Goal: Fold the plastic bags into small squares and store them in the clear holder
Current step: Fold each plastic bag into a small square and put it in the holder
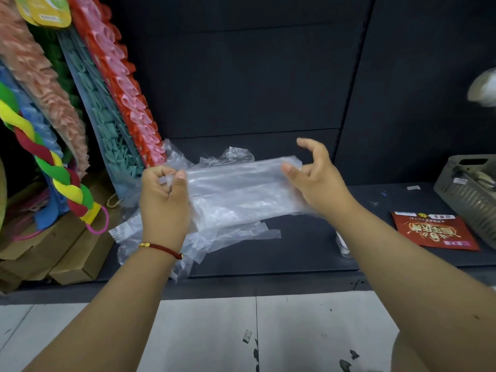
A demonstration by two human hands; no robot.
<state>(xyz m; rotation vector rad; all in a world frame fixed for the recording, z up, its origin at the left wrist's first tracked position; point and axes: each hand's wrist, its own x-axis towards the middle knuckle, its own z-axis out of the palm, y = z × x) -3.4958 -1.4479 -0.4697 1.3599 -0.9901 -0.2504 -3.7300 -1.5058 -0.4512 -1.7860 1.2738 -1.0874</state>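
Mid-frame, over the dark shelf [308,245]: you hold one clear plastic bag [241,189] stretched sideways between both hands, already narrowed to a long flat strip. Judged stage: lengthwise folds made, square not yet formed.

Left hand [163,200], centre-left of frame. Grip clenched on the bag's left end, thumb and curled fingers pinching the film. Likely the anchor, so that the strip stays taut and its layers do not slide apart.

Right hand [316,181], centre-right. Fingers loosely spread and half curled at the bag's right end; thumb lies against the film, forefinger lifted clear. Grip reads as released, supporting rather than pinching, though the film hides part of the contact. Probably set to take the end and turn it over toward the left.

Under the held strip, more loose plastic bags [150,237] lie crumpled on the shelf, lower left of the hands. Those look unfolded, so most of the job seems left.

Clear holder: not identifiable anywhere in view. A grey slatted basket [467,200] sits at the right edge, and it is opaque.

Also on the shelf: a red printed packet [434,232], lower right. Coloured ruffled goods [80,103] hang at upper left, just beside the bag's far-left corner.

Caution: thin film is slippery and springs open; crease each fold firmly.
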